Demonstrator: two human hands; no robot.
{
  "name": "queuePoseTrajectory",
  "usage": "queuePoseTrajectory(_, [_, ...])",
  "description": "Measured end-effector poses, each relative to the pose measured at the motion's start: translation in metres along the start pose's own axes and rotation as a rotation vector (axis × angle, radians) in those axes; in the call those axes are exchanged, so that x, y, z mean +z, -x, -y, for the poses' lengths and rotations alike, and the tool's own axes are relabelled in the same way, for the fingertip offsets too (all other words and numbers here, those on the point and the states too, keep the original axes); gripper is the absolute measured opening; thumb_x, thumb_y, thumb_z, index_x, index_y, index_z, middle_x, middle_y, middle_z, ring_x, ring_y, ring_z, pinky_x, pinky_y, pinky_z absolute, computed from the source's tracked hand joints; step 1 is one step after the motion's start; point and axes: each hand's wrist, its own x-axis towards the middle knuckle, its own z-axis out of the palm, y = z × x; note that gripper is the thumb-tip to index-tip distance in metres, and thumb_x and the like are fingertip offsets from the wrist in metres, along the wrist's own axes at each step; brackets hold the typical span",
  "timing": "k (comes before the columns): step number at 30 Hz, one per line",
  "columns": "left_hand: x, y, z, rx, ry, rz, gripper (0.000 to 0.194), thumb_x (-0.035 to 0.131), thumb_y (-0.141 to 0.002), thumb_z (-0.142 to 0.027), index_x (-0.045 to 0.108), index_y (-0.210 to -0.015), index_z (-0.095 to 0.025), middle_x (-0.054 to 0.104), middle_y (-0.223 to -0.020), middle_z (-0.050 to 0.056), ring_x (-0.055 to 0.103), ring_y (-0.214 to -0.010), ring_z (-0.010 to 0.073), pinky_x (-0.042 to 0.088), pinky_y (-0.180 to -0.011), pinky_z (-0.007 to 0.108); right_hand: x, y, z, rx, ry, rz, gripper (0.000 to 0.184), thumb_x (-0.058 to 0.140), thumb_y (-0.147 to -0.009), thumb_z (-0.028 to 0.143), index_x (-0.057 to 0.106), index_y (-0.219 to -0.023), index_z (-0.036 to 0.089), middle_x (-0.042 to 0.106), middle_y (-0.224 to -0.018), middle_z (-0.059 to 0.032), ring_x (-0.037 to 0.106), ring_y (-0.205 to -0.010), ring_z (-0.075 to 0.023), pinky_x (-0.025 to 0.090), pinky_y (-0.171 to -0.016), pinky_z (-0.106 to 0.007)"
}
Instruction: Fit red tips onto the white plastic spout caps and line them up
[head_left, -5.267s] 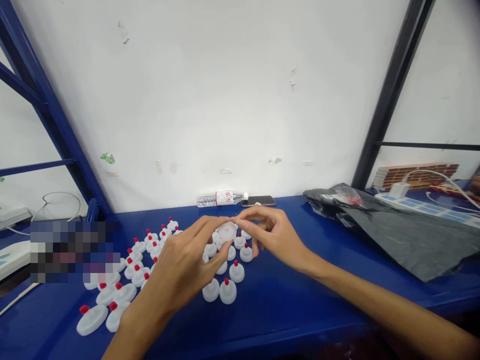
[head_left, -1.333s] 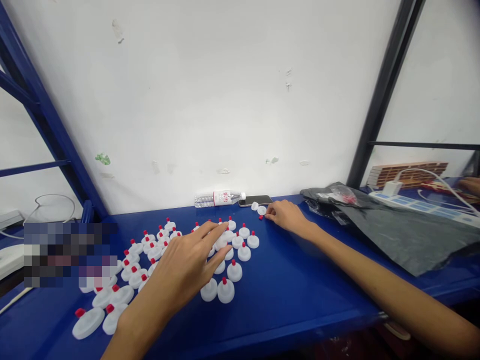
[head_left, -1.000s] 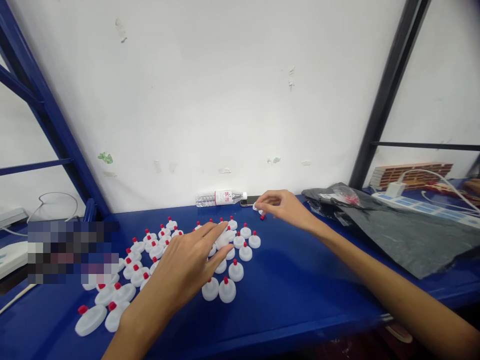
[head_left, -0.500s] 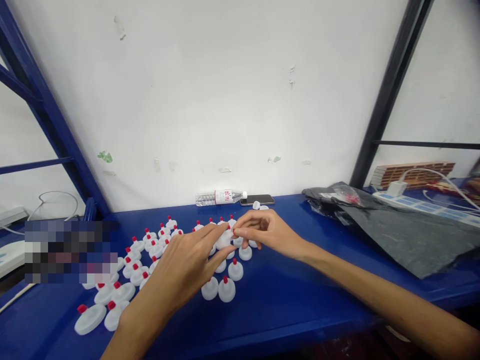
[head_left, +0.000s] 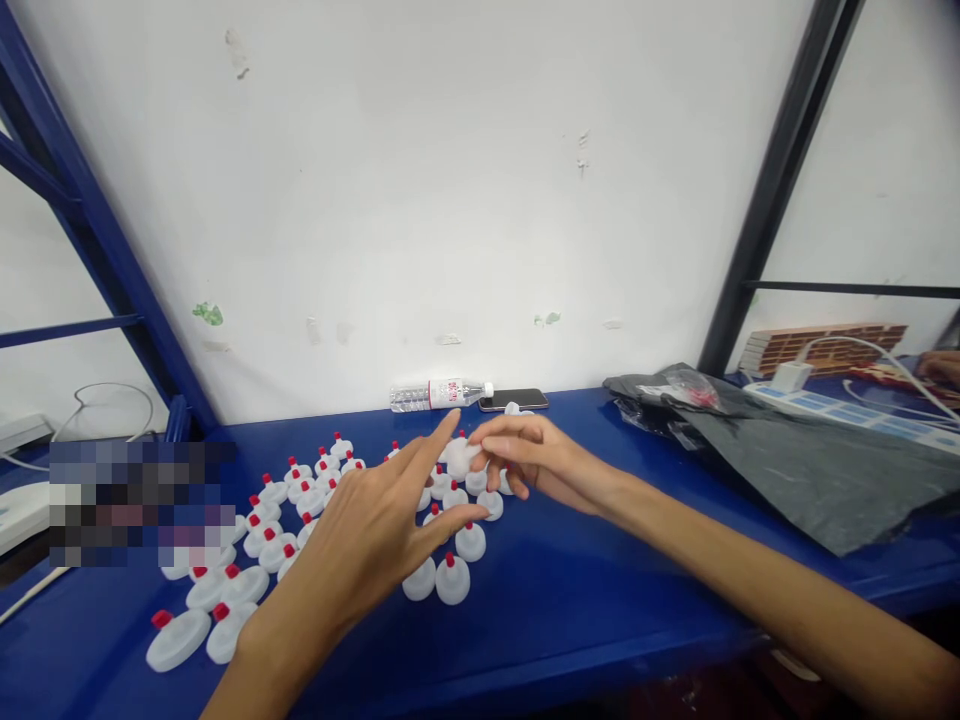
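Note:
Several round white translucent nozzle caps with red tips [head_left: 451, 580] stand on the blue table. One white nozzle cap [head_left: 459, 460] is raised a little above the others, its spout end pinched between the thumb and fingers of my right hand [head_left: 529, 455]; its tip is hidden by the fingers. To its left is my left hand [head_left: 390, 500], thumb and index finger spread apart with nothing between them. That hand hovers over the caps and covers part of the group. More caps [head_left: 180, 640] lie to the left of my left forearm.
By the wall, a clear plastic bottle [head_left: 420, 396] lies on its side beside a phone [head_left: 514, 400]. A black plastic bag [head_left: 810, 480] spreads over the right side, near a white power strip [head_left: 862, 415]. Shelf posts [head_left: 780, 190] rise at both sides. Another person's hand [head_left: 941, 365] shows far right.
My left hand has let go of the nozzle cap and its fingers have opened. My right hand keeps the cap, which has turned and moved slightly right and up.

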Motion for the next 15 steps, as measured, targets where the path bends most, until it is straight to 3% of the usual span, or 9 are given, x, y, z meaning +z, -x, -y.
queuePoseTrajectory(3, [-0.003, -0.002, -0.003, -0.056, 0.06, -0.006, 0.071, 0.046, -0.101, -0.059, 0.027, -0.159, -0.024, 0.073, -0.126, 0.012, 0.077, -0.087, 0.029, 0.059, -0.066, 0.038, -0.016, -0.002, 0.013, -0.023, 0.196, -0.152, 0.03, 0.074, -0.087, 0.043, 0.076, -0.106, 0.021, 0.077, -0.099, -0.0083, 0.069, -0.074, -0.0134, 0.045, -0.051, -0.02])
queuePoseTrajectory(7, [-0.006, -0.003, -0.005, -0.08, 0.103, 0.003, 0.057, 0.048, -0.103, -0.049, 0.037, -0.154, -0.027, 0.071, -0.127, 0.008, 0.076, -0.09, 0.0269, 0.059, -0.069, 0.037, -0.044, -0.005, 0.014, 0.084, 0.578, -0.27, 0.031, 0.068, -0.091, 0.045, 0.076, -0.101, 0.018, 0.078, -0.093, -0.0088, 0.069, -0.071, -0.0138, 0.047, -0.054, -0.02])
queuePoseTrajectory(11, [-0.009, -0.004, -0.007, -0.066, 0.125, -0.004, 0.048, 0.047, -0.104, -0.042, 0.043, -0.149, -0.026, 0.072, -0.123, 0.007, 0.075, -0.078, 0.0218, 0.054, -0.058, 0.031, -0.06, -0.011, -0.01, 0.179, 0.797, -0.249, 0.027, 0.064, -0.092, 0.039, 0.076, -0.096, 0.016, 0.078, -0.086, -0.0077, 0.071, -0.066, -0.0151, 0.049, -0.053, -0.021])
queuePoseTrajectory(15, [-0.012, -0.002, -0.007, -0.057, 0.119, -0.038, 0.044, 0.048, -0.103, -0.04, 0.047, -0.145, -0.026, 0.073, -0.119, 0.006, 0.071, -0.064, 0.0168, 0.051, -0.054, 0.029, -0.057, -0.015, -0.028, 0.188, 0.837, -0.211, 0.028, 0.061, -0.093, 0.04, 0.077, -0.096, 0.017, 0.079, -0.084, -0.0059, 0.069, -0.059, -0.0143, 0.05, -0.053, -0.023])
